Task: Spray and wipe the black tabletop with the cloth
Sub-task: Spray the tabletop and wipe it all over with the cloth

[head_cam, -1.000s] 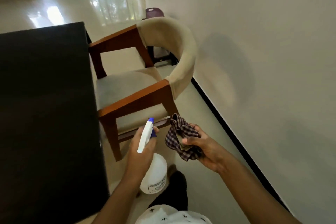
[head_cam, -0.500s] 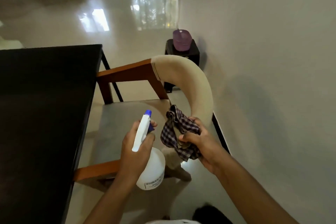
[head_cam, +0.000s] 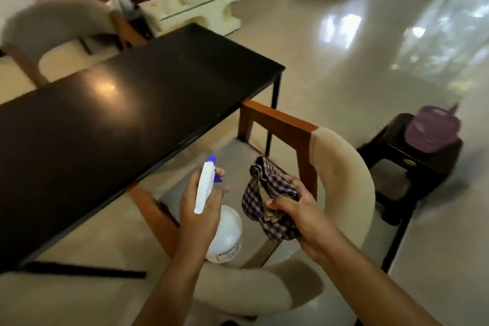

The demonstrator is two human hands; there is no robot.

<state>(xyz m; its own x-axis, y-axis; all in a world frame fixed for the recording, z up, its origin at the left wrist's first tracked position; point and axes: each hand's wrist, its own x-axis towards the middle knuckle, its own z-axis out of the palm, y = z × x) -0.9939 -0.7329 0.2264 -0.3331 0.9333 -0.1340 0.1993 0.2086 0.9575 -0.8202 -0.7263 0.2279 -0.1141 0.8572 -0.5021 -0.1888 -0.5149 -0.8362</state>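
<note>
Beside the black tabletop point(head_cam: 111, 124), left hand point(head_cam: 201, 216) gripping spray bottle point(head_cam: 223, 234), right hand point(head_cam: 299, 210) clutching checked cloth point(head_cam: 267, 193)

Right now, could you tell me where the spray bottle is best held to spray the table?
Grip the spray bottle just under its white head, from behind, as the left hand does. There the fingers reach the blue trigger and the nozzle points forward.

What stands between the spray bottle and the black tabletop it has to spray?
Nothing visible. The left hand holds the spray bottle just off the near edge of the black tabletop, with only open air between them.
</note>
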